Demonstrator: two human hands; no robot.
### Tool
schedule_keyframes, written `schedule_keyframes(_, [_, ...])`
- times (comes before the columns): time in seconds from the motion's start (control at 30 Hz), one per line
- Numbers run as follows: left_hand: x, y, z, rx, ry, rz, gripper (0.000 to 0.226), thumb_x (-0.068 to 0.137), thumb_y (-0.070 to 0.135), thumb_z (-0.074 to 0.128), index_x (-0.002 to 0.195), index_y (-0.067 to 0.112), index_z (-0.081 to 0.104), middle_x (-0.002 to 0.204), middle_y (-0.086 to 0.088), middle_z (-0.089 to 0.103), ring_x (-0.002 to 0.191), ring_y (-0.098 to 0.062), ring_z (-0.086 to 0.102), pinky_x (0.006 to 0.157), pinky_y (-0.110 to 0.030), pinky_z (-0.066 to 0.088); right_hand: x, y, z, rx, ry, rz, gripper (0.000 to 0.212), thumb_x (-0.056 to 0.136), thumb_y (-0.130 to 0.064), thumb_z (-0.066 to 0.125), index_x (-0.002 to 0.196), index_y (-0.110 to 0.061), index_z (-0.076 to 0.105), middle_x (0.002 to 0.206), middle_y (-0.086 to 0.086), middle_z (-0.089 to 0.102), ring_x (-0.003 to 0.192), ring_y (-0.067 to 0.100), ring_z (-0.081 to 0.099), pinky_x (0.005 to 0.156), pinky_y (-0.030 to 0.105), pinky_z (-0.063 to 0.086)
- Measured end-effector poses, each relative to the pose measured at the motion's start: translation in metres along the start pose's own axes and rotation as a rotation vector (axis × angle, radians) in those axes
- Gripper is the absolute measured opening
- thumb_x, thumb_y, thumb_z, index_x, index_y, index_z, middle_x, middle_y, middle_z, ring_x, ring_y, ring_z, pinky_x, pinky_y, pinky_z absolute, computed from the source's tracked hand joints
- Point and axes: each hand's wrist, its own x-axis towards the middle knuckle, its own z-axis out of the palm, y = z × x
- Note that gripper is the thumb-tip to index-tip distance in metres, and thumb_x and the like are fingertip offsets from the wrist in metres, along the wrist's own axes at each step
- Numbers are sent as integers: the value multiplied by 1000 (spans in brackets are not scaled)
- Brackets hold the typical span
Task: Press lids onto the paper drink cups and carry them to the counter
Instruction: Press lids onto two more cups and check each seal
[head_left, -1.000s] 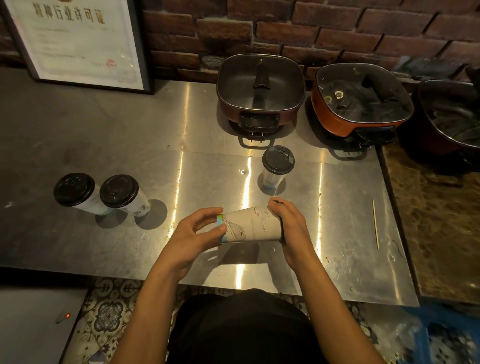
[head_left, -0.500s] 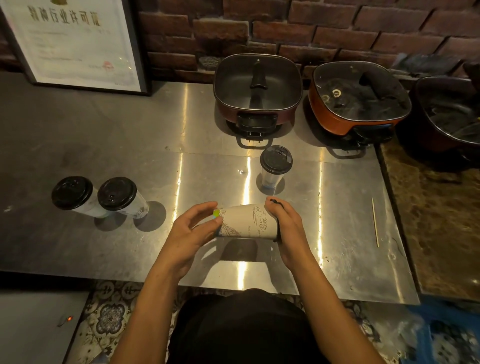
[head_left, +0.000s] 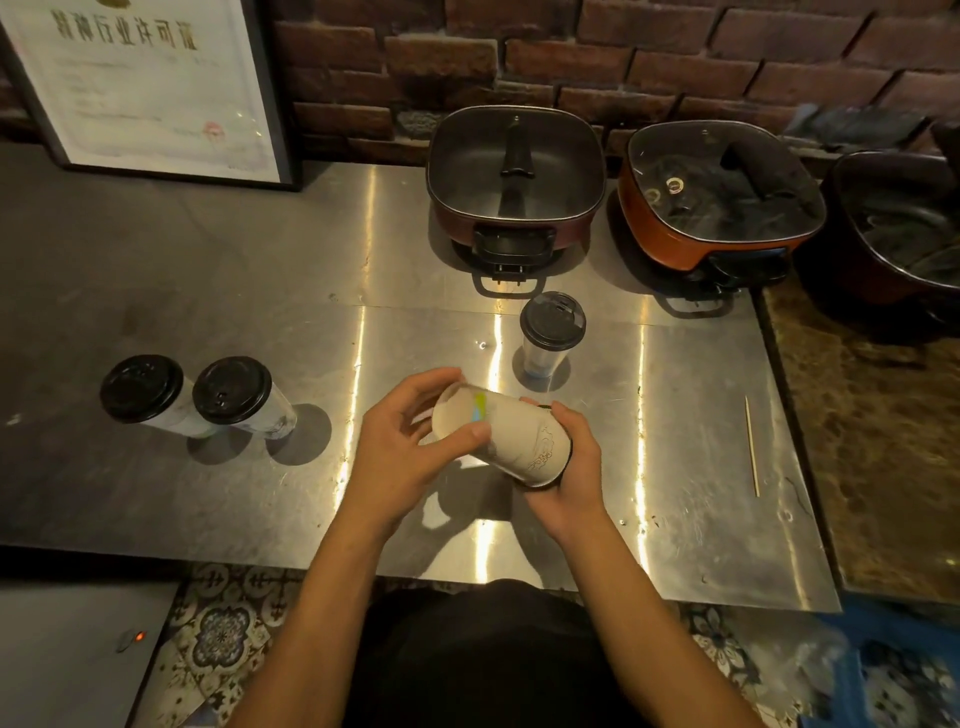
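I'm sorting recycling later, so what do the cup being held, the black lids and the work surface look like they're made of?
Held cup: matte white paper, by its printed line art and dull surface. Black lids: probably moulded plastic, semi-matte, with raised rims. Work surface: metal sheet, likely stainless steel, brushed, with streaky light reflections and fine scratches.

left hand (head_left: 402, 457): bare, no glove, ring or watch | right hand (head_left: 574, 470): bare, no glove, ring or watch | forearms: bare, no sleeves in view | clothing (head_left: 483, 660): plain black garment, no markings, at lower frame edge
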Motion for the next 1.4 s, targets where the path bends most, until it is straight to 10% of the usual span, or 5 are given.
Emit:
schedule_keyframes(0.3, [1,44,36,272,-182,278,70,72,28,92,133,38,60,134,14,64,125,-7,59,105,-26,52,7,19,28,415,-152,147,34,109,-2,34,139,-6,48,107,-15,66,94,-10,69,81,12,54])
schedule_keyframes(0.53, [2,45,3,303,-104,255,70,73,30,91,133,40,57,134,15,64,125,-4,59,103,-17,49,-4,29,62,266,-208,56,47,85,-48,58,88,-9,84,86,11,75,81,24,76,79,34,61])
schedule_keyframes(0.73, [-2,37,-49,250,-42,224,55,86,35,75,137,35,58,137,15,61,130,-8,56,106,-28,51,6,39,67,239,-166,219,62,85,-52,63,132,-11,63,117,21,69,102,38,69,90,47,57])
schedule_keyframes(1.0, [-23,-4,-147,331,220,142,34,95,29,59,126,42,66,145,15,55,138,1,47,111,-36,47,2,48,95,-150,-461,199,65,62,-38,93,120,-15,75,129,17,66,121,36,60,87,44,58])
schedule_keyframes(1.4, [-67,-85,-223,-52,518,-234,29,106,18,51,128,18,70,125,1,73,120,-15,68,98,-37,58,6,152,173,-932,-502,144,38,96,-14,68,132,-26,66,122,-5,74,113,14,70,88,34,61])
